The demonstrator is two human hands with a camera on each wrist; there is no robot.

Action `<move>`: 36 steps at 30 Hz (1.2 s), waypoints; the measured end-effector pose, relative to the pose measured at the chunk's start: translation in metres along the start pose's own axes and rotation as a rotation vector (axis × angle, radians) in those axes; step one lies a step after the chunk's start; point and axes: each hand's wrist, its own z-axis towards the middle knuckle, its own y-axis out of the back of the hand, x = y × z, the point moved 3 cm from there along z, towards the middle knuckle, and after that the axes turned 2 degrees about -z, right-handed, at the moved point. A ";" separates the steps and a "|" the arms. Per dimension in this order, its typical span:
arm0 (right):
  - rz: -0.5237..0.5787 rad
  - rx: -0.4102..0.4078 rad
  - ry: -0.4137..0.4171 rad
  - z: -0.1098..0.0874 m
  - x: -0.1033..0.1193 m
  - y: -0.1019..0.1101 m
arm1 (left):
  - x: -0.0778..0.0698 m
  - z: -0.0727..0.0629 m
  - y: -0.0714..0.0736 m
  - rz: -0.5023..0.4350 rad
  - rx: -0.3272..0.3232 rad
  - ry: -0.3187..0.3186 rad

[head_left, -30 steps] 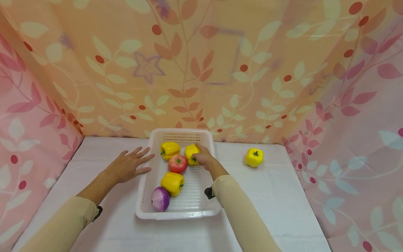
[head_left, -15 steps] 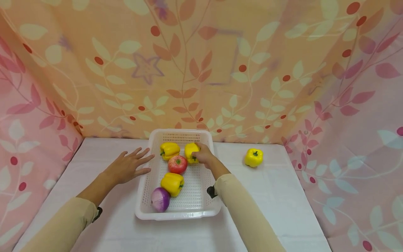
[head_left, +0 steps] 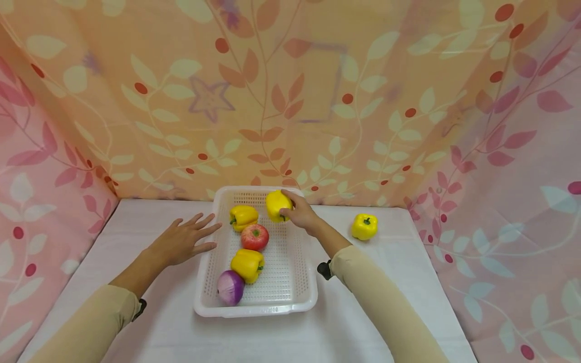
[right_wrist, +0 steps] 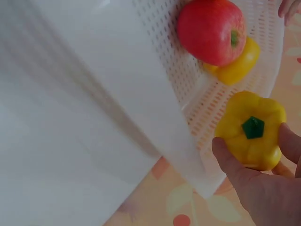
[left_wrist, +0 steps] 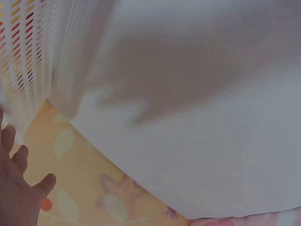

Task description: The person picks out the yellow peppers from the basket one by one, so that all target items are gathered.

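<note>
Your head camera looks forward and down from above the near side of the white basket, far enough back to take in all of it and the curtain behind. Your left wrist camera sits close outside the basket's left wall, facing toward the curtain; your right one looks closely over its right rim, sharing the red apple and held yellow pepper with the head view.

Room in basket, near right — apple, onion crowd left.
</note>
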 end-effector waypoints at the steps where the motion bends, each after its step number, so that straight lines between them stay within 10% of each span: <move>1: -0.001 -0.003 0.017 -0.002 0.002 0.003 | 0.000 0.000 0.000 0.001 0.000 0.000; 12: -0.028 -0.079 0.215 -0.018 -0.006 0.044 | -0.003 -0.002 0.002 0.003 -0.021 -0.012; 36: -0.083 -0.217 0.202 -0.045 -0.070 0.103 | 0.000 -0.001 -0.003 0.009 -0.014 0.005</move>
